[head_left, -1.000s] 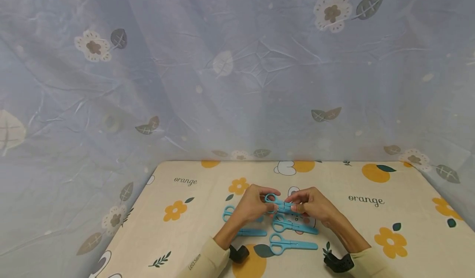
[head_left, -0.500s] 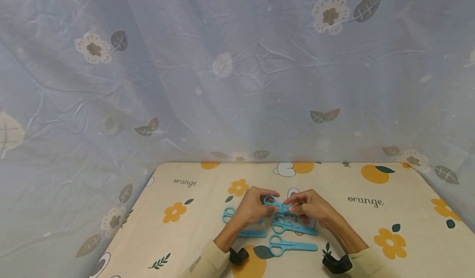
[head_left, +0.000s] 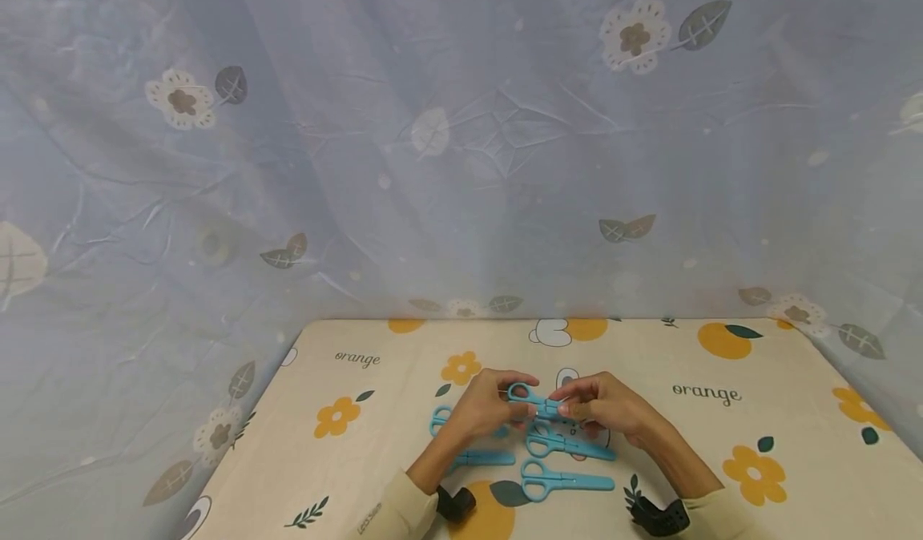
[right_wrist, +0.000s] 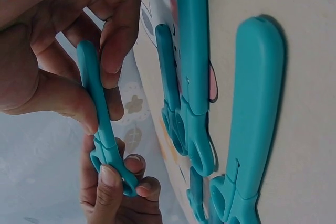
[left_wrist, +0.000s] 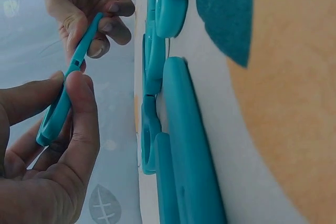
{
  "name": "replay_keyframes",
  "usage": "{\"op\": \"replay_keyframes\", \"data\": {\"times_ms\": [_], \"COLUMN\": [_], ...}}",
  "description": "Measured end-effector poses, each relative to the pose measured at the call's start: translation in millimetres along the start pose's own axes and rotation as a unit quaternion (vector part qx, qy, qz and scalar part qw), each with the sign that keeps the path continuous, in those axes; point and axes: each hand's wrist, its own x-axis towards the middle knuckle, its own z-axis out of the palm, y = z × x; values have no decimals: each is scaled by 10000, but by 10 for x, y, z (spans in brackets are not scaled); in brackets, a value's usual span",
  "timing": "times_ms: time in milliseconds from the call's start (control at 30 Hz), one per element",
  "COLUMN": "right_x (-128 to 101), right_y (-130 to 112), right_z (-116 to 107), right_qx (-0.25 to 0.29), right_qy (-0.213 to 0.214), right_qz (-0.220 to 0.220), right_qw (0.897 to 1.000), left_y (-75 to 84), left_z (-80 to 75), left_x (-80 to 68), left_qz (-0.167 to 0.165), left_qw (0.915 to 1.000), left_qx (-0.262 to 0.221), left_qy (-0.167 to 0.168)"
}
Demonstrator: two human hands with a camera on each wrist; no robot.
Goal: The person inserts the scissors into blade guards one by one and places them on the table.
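Above the table, both hands hold one pair of light blue scissors (head_left: 546, 407) with a matching blue blade cover. My left hand (head_left: 485, 405) pinches the handle loops between thumb and fingers. On the covered blade end, my right hand (head_left: 613, 406) has its thumb and fingers closed, as the right wrist view shows with the blade cover (right_wrist: 93, 77). Below lie more scissors of the same kind: a front pair (head_left: 570, 482), a pair behind it (head_left: 570, 446), and another pair (head_left: 490, 457) partly hidden by the left forearm. A handle loop (head_left: 440, 420) shows left of that wrist.
A cream cloth (head_left: 389, 444) printed with oranges, flowers and leaves covers the table. Behind it hangs a grey-blue patterned curtain (head_left: 461, 203). Black wrist cameras, left (head_left: 456, 505) and right (head_left: 659, 517), sit low near the tabletop.
The right fingers have shifted slightly left along the held scissors, closer to the left hand. Both hands keep their grip. The scissors on the table have stayed put; the head view has tilted slightly.
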Motion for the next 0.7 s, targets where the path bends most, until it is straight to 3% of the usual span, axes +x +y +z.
{"op": "replay_keyframes", "data": {"times_ms": [700], "right_x": [-88], "right_y": [-32], "right_z": [-60], "right_qx": [99], "right_qy": [191], "right_qz": [141], "right_qw": [9997], "left_y": [8], "left_z": [-105], "left_x": [-40], "left_qz": [-166], "left_qw": [9988], "left_qx": [-438], "left_qy": [-115]}}
